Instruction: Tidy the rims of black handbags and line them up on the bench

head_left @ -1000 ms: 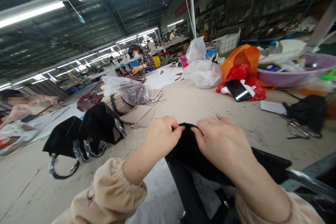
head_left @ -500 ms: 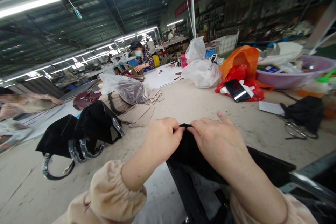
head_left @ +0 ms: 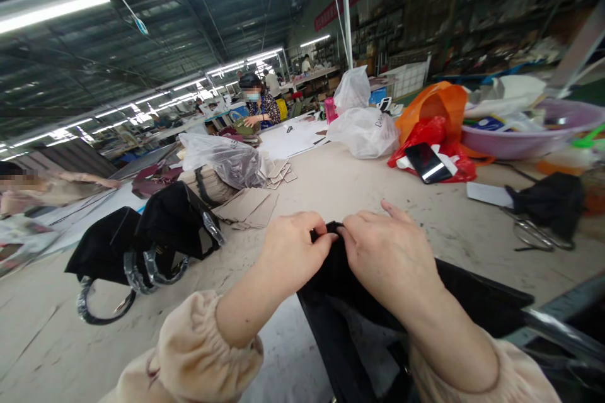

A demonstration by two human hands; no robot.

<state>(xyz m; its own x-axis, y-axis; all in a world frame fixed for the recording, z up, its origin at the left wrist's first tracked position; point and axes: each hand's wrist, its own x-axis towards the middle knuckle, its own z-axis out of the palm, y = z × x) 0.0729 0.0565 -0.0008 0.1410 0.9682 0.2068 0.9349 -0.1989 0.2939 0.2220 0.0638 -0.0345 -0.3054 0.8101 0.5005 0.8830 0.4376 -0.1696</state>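
Observation:
A black bag [head_left: 326,327] lies before me at the front of the table, its lower part running out of the picture. My left hand [head_left: 295,249] is closed, with thumb and fingers pinching the upper edge of the bag. Close beside it, my right hand [head_left: 385,252] grips the same edge, its thumb near the left thumb and one finger sticking up. Both hands cover much of that edge. To the left sit two more black handbags [head_left: 177,220], their ring handles [head_left: 106,299] wrapped in clear film.
Cardboard pieces [head_left: 248,208] and a clear plastic bag [head_left: 227,154] lie beyond the handbags. At right are a phone [head_left: 428,162] on a red bag, a purple basin [head_left: 515,138], glasses [head_left: 534,236] and a black cloth item [head_left: 551,201]. Two co-workers sit across and at left.
Both hands stay on the bag's edge and shift slightly; my right hand has moved a little left. The co-worker across the table now handles an olive-green item more visibly.

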